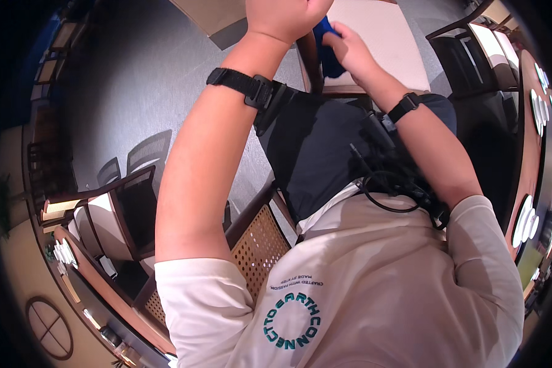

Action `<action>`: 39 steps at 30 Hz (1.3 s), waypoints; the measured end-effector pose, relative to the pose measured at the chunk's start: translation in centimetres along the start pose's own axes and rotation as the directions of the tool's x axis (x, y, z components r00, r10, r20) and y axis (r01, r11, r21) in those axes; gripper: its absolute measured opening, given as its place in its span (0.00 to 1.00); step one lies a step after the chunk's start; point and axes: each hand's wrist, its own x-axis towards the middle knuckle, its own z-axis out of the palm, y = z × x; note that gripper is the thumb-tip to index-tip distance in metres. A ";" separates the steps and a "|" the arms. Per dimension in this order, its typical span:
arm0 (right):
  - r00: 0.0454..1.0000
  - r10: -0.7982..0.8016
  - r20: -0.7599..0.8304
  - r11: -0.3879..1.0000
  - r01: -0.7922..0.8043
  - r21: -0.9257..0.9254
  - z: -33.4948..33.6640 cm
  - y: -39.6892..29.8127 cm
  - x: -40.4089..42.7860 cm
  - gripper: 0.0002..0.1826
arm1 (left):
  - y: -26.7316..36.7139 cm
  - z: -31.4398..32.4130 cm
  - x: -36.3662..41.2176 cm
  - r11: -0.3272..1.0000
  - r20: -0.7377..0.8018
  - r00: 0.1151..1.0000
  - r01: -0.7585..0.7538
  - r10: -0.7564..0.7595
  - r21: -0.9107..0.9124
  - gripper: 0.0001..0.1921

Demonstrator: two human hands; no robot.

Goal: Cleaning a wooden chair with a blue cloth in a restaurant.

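My left hand (289,17) is raised at the top edge, its fingers mostly cut off. What it holds, if anything, is hidden. A dark blue cloth (330,55) hangs by my right hand (352,54), pinched between thumb and fingers. Just beyond that hand is a chair's pale cushioned seat (386,46). The cloth lies against the chair's dark wooden frame (307,60). Black straps circle both wrists.
A cane-backed chair (262,239) stands close at my left side. Other chairs (119,221) flank a table bearing white dishes (65,253). To the right, another table (524,152) carries stacked plates (526,223). A black cable (386,207) loops at my waist.
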 end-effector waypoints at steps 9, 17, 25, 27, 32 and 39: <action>0.905 -0.401 -0.144 0.916 0.394 -0.077 0.6 0.5 0.4 0.14 | 0.0 0.1 0.1 1.000 0.005 1.000 -0.010 0.010 0.015 0.10; 0.998 0.062 -0.019 0.986 -0.064 -0.156 -0.9 2.9 -0.9 0.14 | -0.2 0.3 0.1 0.999 0.023 1.000 -0.004 0.003 0.032 0.11; 0.961 -0.256 -0.105 0.962 0.264 0.064 1.5 -5.6 -1.6 0.09 | -0.2 -0.1 -0.2 1.000 -0.001 1.000 -0.006 0.006 0.011 0.10; 0.956 -0.268 -0.120 0.963 0.271 0.005 1.5 -4.2 -1.5 0.10 | -0.1 -0.2 0.0 1.000 0.005 1.000 -0.014 0.014 0.021 0.11; 0.997 0.000 -0.075 0.977 -0.016 -0.211 0.0 3.1 -1.7 0.15 | -0.3 0.4 0.1 1.000 0.011 1.000 -0.021 0.020 0.021 0.11; 0.966 -0.234 -0.108 0.972 0.235 -0.005 1.7 -2.5 -2.5 0.16 | -0.5 -0.5 -0.1 1.000 0.028 1.000 -0.014 0.013 0.027 0.11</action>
